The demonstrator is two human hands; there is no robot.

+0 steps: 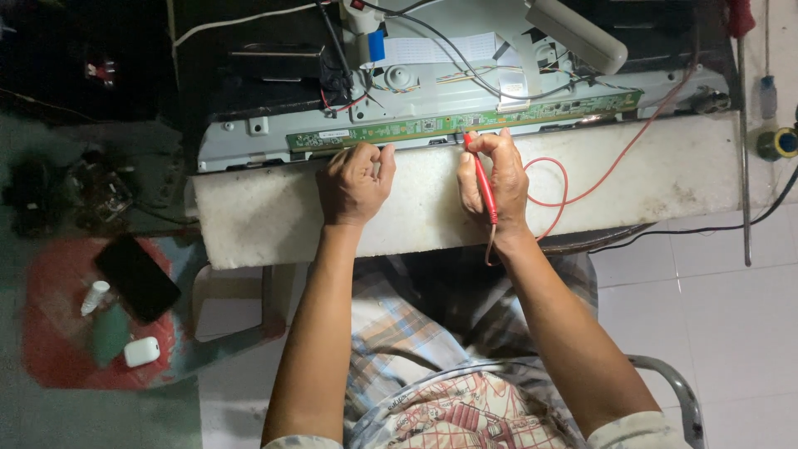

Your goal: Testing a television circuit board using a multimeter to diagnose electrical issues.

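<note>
Head view: a red probe (485,185) was pinched by the right hand (492,187) at the green board (465,122); the left hand (356,181) was curled empty just below it.

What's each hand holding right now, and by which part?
The right hand grips a red test probe along its shaft, tip at the green circuit board. The left hand holds nothing visible.

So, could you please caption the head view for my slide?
Right hand presses a red probe to a green circuit strip; left hand rests beside.
</note>
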